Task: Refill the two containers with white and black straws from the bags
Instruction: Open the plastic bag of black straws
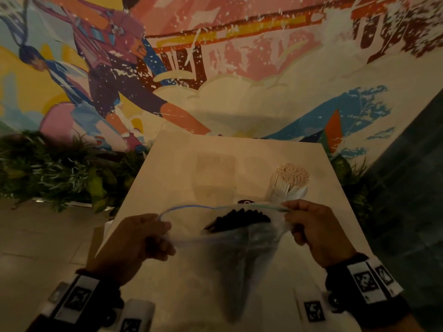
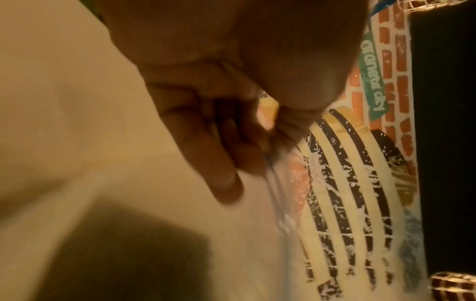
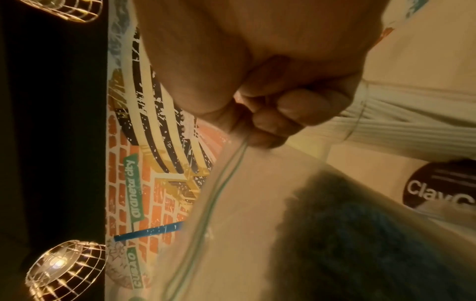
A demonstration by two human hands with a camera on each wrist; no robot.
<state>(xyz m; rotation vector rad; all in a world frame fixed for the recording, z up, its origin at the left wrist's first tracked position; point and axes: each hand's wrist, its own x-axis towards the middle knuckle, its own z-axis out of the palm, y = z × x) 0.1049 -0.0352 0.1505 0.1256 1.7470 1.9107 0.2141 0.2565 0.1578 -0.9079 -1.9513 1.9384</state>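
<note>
While both hands pinch the zip bag [image 1: 239, 248] mouth apart over the table [image 1: 182, 168], left hand [image 1: 134, 240] and right hand [image 1: 316, 228], black straws [image 1: 239, 219] inside point up; only the right wrist view shows a ClayGo-ish sticker [image 3: 443, 183]

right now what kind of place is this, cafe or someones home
Most likely a cafe or drinks shop, not a home. A big painted mural covers the wall behind a pale table, a container packed with white straws stands on it, and wire cage lamps glow overhead.
</note>
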